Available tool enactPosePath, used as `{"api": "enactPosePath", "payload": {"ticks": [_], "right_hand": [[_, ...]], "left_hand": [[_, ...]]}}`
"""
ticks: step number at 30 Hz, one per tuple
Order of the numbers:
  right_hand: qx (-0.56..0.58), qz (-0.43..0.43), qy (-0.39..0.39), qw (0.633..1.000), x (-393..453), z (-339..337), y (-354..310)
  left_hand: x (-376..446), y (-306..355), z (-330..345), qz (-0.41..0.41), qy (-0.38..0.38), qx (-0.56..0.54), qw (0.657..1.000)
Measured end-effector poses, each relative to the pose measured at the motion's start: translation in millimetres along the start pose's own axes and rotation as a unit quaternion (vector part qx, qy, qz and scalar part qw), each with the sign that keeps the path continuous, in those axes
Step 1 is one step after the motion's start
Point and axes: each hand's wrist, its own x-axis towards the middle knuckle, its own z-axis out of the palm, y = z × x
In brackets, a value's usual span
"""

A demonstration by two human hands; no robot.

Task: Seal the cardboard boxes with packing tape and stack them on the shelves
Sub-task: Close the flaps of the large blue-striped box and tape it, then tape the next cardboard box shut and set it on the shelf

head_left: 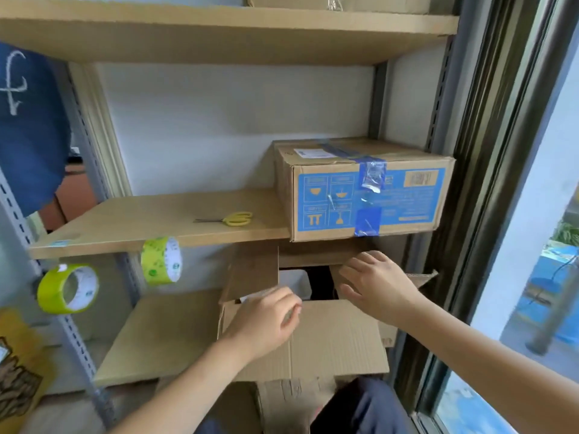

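Observation:
An open brown cardboard box [332,343] stands on the lower shelf, its flaps partly raised. My left hand [266,321] lies on the near flap, fingers curled over its top edge. My right hand [376,283] presses flat on the right flap, fingers spread. Something white shows inside through the gap between the flaps. Above, on the middle shelf [150,220], sits a box [363,189] sealed with blue tape, with blue printing on its front. Two yellow-green tape rolls hang at the left: one [161,261] under the shelf edge, one [67,288] on the metal upright.
Yellow-handled scissors [230,219] lie on the middle shelf, left of the sealed box. A top shelf [219,29] carries another box. A window frame [488,183] bounds the right side. Blue cloth [28,120] hangs at far left, and a yellow printed carton [18,371] is at the lower left.

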Motion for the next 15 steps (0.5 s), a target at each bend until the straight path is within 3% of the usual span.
{"api": "enactPosePath", "payload": {"ticks": [2,5,8,11,15], "right_hand": [[-0.052,0.062,-0.091,0.993,-3.1,23.2,12.6],[-0.080,0.168,-0.202,0.962,-4.8,40.8,28.1],[-0.088,0.177,-0.288,0.937,-6.9,49.1,34.2],[-0.027,0.166,-0.265,0.949,-14.3,58.5,41.0],[0.124,0.191,-0.257,0.939,-35.4,68.4,45.4]], "left_hand": [[-2.4,-5.3,32.6,-0.038,-0.088,-0.008,0.995],[8.0,-17.0,76.0,-0.110,-0.160,-0.044,0.980],[28.8,-28.5,107.3,-0.168,-0.205,-0.047,0.963],[40.6,-47.2,128.1,-0.211,-0.293,-0.001,0.933],[36.0,-59.5,139.0,-0.218,-0.288,-0.021,0.932]]}}
